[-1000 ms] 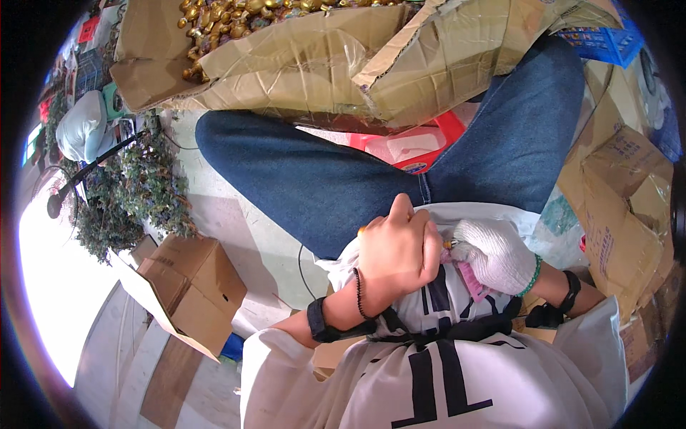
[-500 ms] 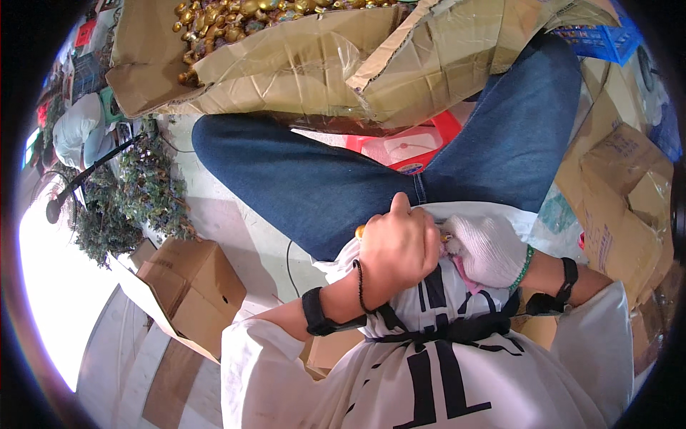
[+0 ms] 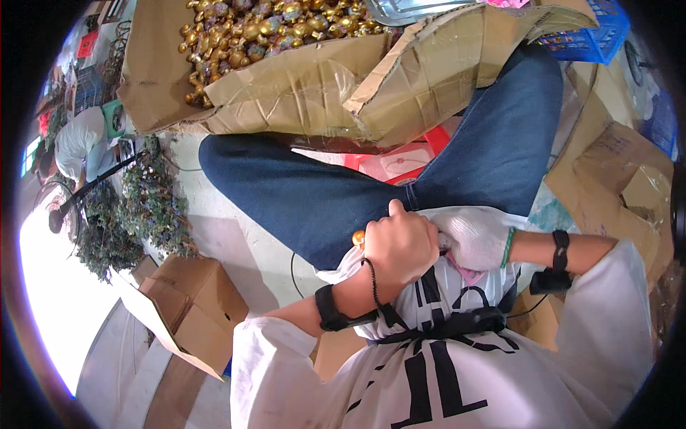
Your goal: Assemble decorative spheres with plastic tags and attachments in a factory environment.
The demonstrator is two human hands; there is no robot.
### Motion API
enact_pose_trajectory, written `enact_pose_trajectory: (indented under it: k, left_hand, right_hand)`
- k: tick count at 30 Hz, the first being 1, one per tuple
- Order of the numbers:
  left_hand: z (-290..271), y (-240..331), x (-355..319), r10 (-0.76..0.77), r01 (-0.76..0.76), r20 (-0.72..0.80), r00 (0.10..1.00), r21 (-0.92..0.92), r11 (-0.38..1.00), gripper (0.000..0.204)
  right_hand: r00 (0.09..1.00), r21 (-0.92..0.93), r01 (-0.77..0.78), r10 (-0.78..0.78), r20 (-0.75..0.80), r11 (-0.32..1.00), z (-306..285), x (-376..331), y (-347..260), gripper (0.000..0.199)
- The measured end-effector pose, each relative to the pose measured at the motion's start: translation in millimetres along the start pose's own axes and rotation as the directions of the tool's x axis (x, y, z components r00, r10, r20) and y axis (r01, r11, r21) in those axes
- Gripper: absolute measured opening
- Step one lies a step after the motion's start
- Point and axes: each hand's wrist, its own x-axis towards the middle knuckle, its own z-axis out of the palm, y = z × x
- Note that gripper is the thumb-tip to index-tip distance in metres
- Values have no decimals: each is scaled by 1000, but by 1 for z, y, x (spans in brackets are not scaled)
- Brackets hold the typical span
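My left hand is bare and closed in a fist over my lap. A shiny gold ball-shaped ornament pokes out at its left side. My right hand, in a white knit glove, is closed and pressed against the left hand's fingers. A pink, cloth-like piece sticks out below the glove. What lies between the two hands is hidden by the fingers. Beyond my knees, a large open cardboard box holds a heap of small gold ornaments.
A metal tray lies at the box's far side, near a blue plastic crate. A red stool-like object sits between my legs. Cardboard boxes stand left; flattened cardboard lies right. Artificial greenery and another person are far left.
My view has shifted, bringing more of the ornament heap and the metal tray into sight. Both hands stay together over my lap, and the gold ornament shows more beside the left fist.
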Motion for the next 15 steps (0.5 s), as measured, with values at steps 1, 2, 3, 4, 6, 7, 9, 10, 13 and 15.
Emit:
enact_pose_trajectory:
  k: [1, 2, 3, 4, 6, 7, 9, 10, 13, 15]
  left_hand:
    - [-1, 0, 1, 32, -32, 4, 999, -11, 999, 28]
    - [-4, -3, 3, 55, -55, 0, 998, -23, 998, 28]
    - [-5, -5, 5, 79, -79, -5, 997, -34, 996, 29]
    - [-1, -8, 2, 65, -67, -31, 997, -55, 996, 26]
    - [10, -25, -4, 206, -222, -143, 968, -101, 970, 23]
    - [12, -32, -2, 276, -306, -221, 935, -115, 945, 21]
    - [-2, -34, 0, 251, -261, -77, 965, -190, 947, 26]
    - [-9, -32, 2, 196, -236, -145, 970, -351, 906, 21]
    - [-58, -22, 6, 89, -215, -322, 943, -382, 899, 32]
    - [-71, -24, 9, -72, -262, -561, 824, -492, 830, 39]
  right_hand:
    - [997, 4, -41, 41, 67, 999, -4, 0, 0, 27]
    - [987, 0, -76, 75, 141, 997, -10, 4, 0, 27]
    - [971, -6, -111, 110, 212, 994, -14, 7, -1, 28]
    - [981, 58, -83, 71, 182, 995, -15, 8, -5, 27]
    - [991, 202, -78, 55, 120, 976, -14, 9, -13, 26]
    - [991, 220, -82, 56, 123, 972, -17, 11, -15, 24]
    - [988, 236, 40, -74, 136, 971, -25, 11, -11, 18]
    - [979, 198, 127, -155, 131, 972, -28, 10, -5, 16]
    - [993, 19, 112, -112, 47, 994, -83, 6, -16, 16]
    - [992, 38, -100, 103, -71, 994, -148, -2, -31, 24]
